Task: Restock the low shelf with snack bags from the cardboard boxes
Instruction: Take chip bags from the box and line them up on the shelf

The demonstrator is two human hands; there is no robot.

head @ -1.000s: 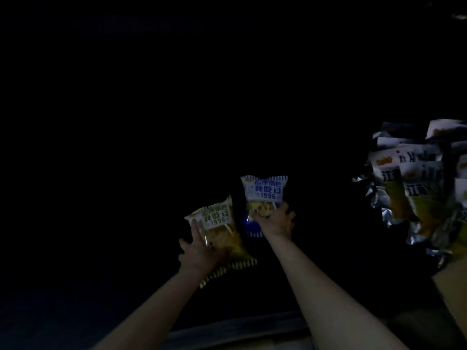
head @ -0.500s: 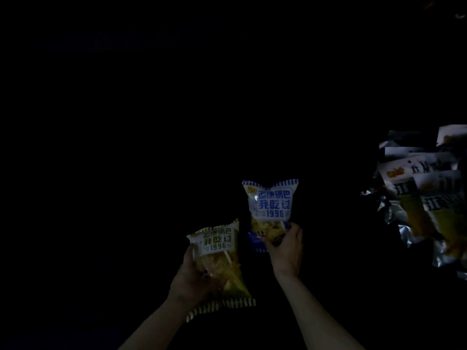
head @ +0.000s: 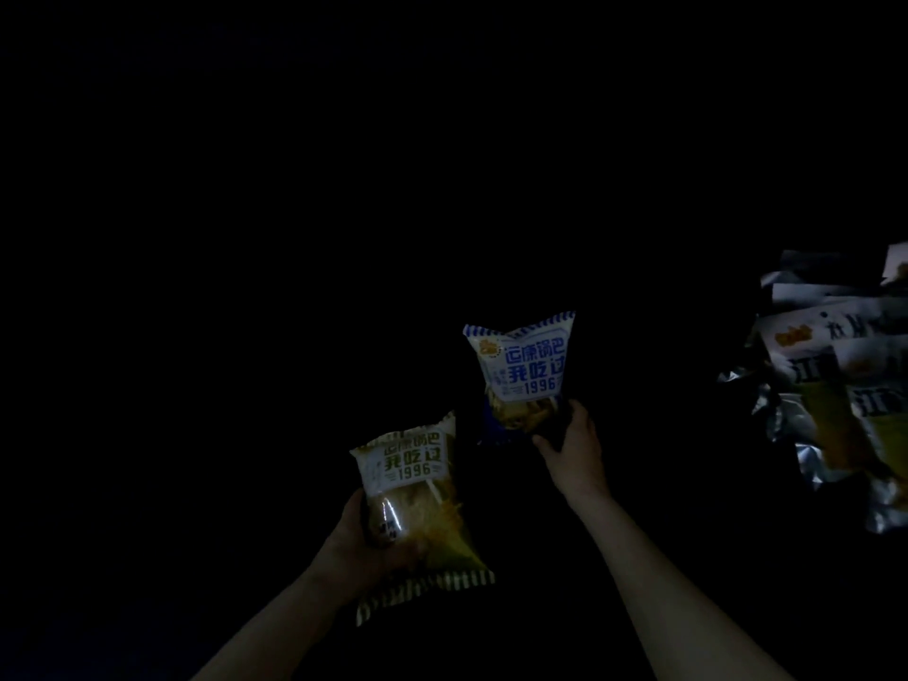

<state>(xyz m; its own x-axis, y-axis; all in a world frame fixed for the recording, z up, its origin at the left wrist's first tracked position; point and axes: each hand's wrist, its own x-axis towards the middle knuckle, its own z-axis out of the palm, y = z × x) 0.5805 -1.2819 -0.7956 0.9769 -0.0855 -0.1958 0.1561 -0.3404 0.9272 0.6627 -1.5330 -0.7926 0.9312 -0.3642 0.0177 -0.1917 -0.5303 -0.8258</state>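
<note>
Snack bags up, one per hand, raised since a second ago.
Left hand (head: 366, 538) grips green bag (head: 417, 498), right hand (head: 572, 442) pinches blue bag (head: 525, 371); shelf too dark to see.

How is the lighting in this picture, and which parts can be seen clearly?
Head view: very dark, mostly black; only the green-striped snack bag in the left hand, the blue-striped snack bag in the right hand and the shiny bags at right show; shelf invisible.

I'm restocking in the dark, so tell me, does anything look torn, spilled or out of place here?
Nothing looks torn or spilled. The left hand holds the green-print bag, the right hand the blue-print bag, both sealed. The bags at right lie overlapping and slanted. Everything else is too dark to judge.
</note>
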